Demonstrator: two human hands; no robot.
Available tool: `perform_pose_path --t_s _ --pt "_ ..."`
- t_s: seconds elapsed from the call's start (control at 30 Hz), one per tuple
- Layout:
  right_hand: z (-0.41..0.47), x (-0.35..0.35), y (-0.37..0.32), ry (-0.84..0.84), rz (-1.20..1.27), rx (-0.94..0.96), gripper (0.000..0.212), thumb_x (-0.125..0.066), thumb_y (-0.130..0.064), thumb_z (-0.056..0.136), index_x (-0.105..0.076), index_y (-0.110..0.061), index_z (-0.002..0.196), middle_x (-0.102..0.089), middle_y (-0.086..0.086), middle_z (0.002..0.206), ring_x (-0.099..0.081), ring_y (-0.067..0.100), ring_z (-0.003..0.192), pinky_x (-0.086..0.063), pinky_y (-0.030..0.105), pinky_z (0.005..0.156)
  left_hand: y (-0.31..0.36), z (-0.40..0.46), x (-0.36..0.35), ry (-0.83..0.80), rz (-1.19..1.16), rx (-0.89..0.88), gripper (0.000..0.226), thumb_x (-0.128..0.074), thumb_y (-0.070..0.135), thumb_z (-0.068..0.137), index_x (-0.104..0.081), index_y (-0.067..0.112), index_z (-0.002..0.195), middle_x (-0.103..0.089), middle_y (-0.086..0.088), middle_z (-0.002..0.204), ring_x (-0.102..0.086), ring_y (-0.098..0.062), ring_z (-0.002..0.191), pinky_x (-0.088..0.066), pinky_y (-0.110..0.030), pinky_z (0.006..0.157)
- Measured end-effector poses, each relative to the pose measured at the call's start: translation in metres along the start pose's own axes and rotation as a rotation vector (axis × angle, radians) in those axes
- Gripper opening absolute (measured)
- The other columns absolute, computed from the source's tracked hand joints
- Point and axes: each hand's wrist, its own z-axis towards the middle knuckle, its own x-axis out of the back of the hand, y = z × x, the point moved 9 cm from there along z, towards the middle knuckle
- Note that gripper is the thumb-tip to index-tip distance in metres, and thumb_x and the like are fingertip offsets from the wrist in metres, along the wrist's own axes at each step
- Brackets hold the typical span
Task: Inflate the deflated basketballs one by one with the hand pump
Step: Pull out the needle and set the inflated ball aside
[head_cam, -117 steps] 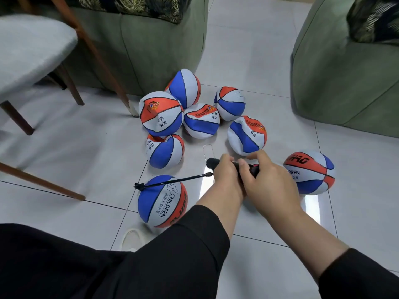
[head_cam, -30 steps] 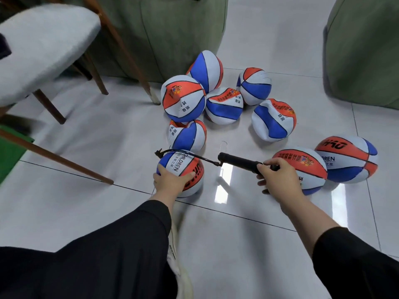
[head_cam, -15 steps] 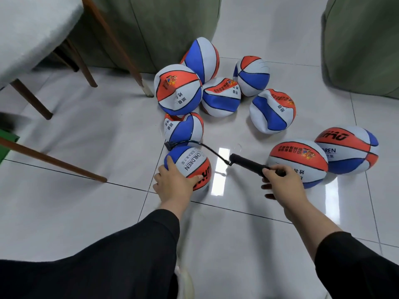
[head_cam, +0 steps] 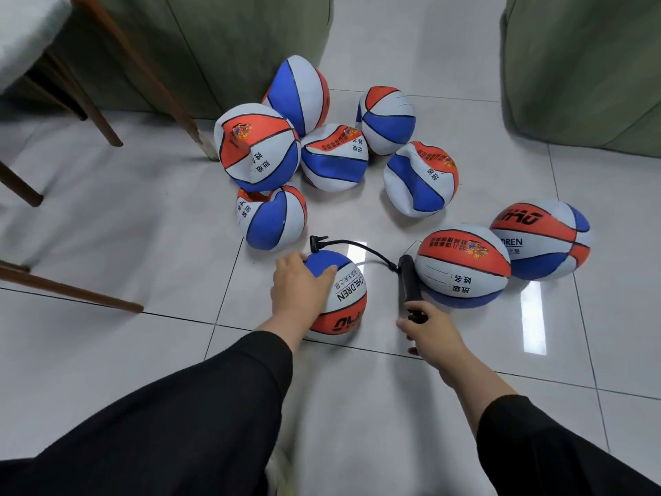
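Item: our left hand (head_cam: 298,288) palms the round blue-white-orange basketball (head_cam: 339,298), steadying it; right hand (head_cam: 427,329) grips black hand pump (head_cam: 408,281), ready.

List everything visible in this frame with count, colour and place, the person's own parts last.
Basketballs: nine, red, white and blue. Six dented ones cluster near the sofa, e.g.; two round ones and lie at right; CHILDREN ball lies under the left hand.
Hand pump: one, black, on the floor between two balls; hose arcs to the CHILDREN ball's far side.
Sofas: two, green, top left and top right.
Chair legs: brown wood, left.
Floor: white glossy tiles.
Left hand: on the CHILDREN ball.
Right hand: gripping the pump handle.
Sleeves: black.
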Motion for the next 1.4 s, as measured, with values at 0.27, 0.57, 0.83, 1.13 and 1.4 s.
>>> perform_pose_path --t_s 0.27,0.57,0.83,1.13,1.4 --pt "0.015 -0.024 0.022 -0.161 -0.304 -0.052 0.052 -0.063 -0.028 0.1 -0.049 -0.015 0.148 -0.052 0.011 0.147 -0.055 0.026 0.123 -0.041 0.027 0.089 0.0 0.037 -0.006 -0.1 -0.03 0.096 0.053 -0.057 0.053 0.088 -0.062 0.019 0.128 -0.063 -0.006 0.12 -0.061 -0.031 0.112 -0.05 -0.053 0.1" --pt "0.041 -0.033 0.025 -0.179 -0.386 -0.052 0.043 -0.056 -0.027 0.103 -0.054 -0.017 0.145 -0.058 0.007 0.139 -0.059 0.025 0.114 -0.047 0.027 0.078 -0.002 0.033 -0.011 -0.046 0.131 0.01 0.054 -0.057 0.049 0.09 -0.054 0.023 0.137 -0.058 0.001 0.129 -0.054 -0.026 0.121 -0.046 -0.051 0.101" --pt "0.065 -0.027 -0.015 -0.062 -1.074 0.042 0.032 -0.054 -0.04 0.1 -0.066 -0.012 0.11 -0.068 0.011 0.109 -0.064 0.033 0.101 -0.046 0.034 0.074 -0.008 0.021 -0.016 -0.124 0.189 -0.025 0.067 -0.056 0.068 0.089 -0.046 0.037 0.147 -0.042 0.001 0.15 -0.035 -0.026 0.142 -0.038 -0.055 0.11" --pt "0.036 -0.117 -0.198 -0.365 -0.817 0.759 0.049 -0.062 -0.034 0.1 -0.049 -0.025 0.147 -0.054 -0.003 0.144 -0.049 0.019 0.13 -0.039 0.036 0.108 -0.013 0.031 -0.016 -0.272 0.195 -0.067 0.1 -0.073 0.08 0.062 -0.048 0.024 0.141 -0.052 0.004 0.141 -0.048 -0.023 0.134 -0.044 -0.046 0.103" --pt "0.078 -0.141 -0.185 -0.592 -1.0 0.569 0.023 -0.072 -0.045 0.092 -0.066 -0.024 0.099 -0.066 -0.004 0.102 -0.062 0.019 0.097 -0.046 0.025 0.07 -0.02 0.033 -0.016 -0.347 0.245 -0.215 0.117 -0.079 0.079 0.064 -0.034 0.025 0.157 -0.038 0.008 0.159 -0.033 -0.015 0.147 -0.034 -0.039 0.117"
